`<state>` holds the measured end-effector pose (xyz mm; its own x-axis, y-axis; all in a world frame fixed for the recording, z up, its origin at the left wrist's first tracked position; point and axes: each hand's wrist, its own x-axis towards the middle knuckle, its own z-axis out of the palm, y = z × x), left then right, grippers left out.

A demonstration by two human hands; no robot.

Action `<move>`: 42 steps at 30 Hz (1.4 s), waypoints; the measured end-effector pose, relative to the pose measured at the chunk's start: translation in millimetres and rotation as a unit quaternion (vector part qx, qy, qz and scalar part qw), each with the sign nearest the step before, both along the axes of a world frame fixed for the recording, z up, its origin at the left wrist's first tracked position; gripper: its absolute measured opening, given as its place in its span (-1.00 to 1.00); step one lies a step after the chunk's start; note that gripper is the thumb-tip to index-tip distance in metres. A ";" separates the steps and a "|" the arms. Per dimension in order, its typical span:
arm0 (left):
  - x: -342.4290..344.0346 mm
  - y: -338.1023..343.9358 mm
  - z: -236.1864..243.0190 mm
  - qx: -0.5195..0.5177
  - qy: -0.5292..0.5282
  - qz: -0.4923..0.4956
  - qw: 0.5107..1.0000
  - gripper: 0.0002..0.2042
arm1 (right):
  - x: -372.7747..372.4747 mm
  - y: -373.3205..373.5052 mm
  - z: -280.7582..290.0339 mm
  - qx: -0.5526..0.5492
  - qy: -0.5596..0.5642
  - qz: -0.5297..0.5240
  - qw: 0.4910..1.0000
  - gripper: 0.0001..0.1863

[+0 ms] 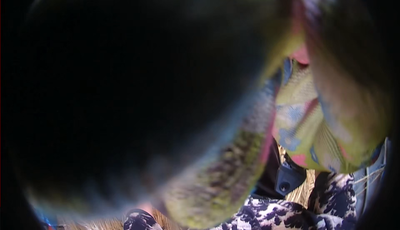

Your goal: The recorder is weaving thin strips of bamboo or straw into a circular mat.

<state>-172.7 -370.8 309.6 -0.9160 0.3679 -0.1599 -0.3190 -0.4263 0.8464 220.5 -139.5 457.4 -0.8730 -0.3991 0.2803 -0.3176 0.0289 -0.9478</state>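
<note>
A patterned cloth (212,184) in yellow-green, blue and pink hangs very close and blocks most of the head view. Much of it is black or blurred. On the right, more flowered cloth (304,113) falls in folds and shows more sharply. Neither of my hands can be made out. Whatever they hold or touch is hidden.
A dark plastic piece with a round hole (287,179) sits below the folds. Dark-and-white patterned fabric (275,211) runs along the lower edge. Straw-like stalks (301,195) show beside it. A blue-grey surface (368,184) lies at the lower right.
</note>
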 end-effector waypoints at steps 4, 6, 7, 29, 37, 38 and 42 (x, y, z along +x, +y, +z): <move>36.8 47.4 1.2 -0.005 0.018 -0.028 0.999 -0.80 | 1.8 11.0 -0.5 0.008 -0.009 -0.008 1.000 -0.43; 33.6 46.2 5.3 -0.014 0.038 0.053 0.998 -0.80 | 2.0 15.7 1.0 0.005 -0.007 -0.010 1.000 -0.44; 28.4 40.9 9.1 -0.016 0.050 0.107 0.993 -0.80 | 2.5 18.1 2.2 0.006 -0.005 -0.009 1.000 -0.45; 42.2 73.3 33.6 0.246 0.124 0.115 0.954 -0.78 | -86.4 112.7 -39.1 -0.192 -0.175 -0.078 0.962 -0.56; 55.2 100.1 47.5 0.256 0.152 -0.059 0.953 -0.73 | -210.6 134.9 -99.1 -0.181 -0.273 -0.035 0.944 -0.59; 55.0 102.8 45.8 0.245 0.154 -0.063 0.955 -0.73 | -215.5 133.7 -107.2 -0.096 -0.274 -0.019 0.957 -0.57; 57.2 106.4 35.5 0.161 0.193 -0.029 0.967 -0.77 | -218.3 121.0 -135.9 -0.090 -0.237 -0.017 0.967 -0.56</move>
